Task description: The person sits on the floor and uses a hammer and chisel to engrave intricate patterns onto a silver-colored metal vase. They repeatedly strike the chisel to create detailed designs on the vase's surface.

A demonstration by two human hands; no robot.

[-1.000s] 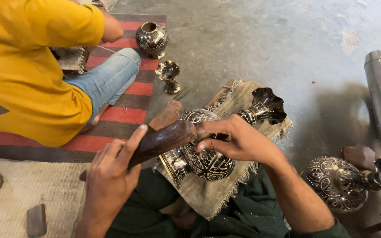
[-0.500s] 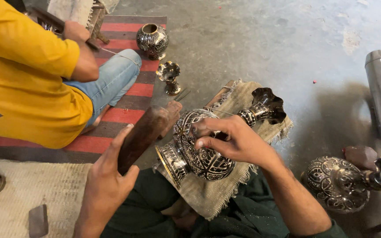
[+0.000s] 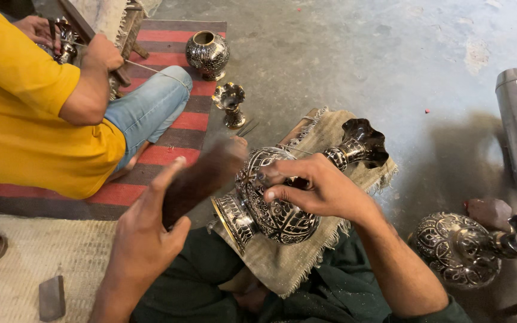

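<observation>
Grey concrete floor (image 3: 354, 54), red-striped rug (image 3: 169, 119), pale woven mat (image 3: 25, 275).

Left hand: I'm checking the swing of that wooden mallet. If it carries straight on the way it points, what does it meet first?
Most likely the engraved vase lying on the cloth. The left hand aims the blurred mallet at its shoulder, where the right hand holds a small tool; depth is unclear.

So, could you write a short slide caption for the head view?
Right hand steadies an engraved metal vase on cloth; left hand holds a wooden mallet.
</observation>
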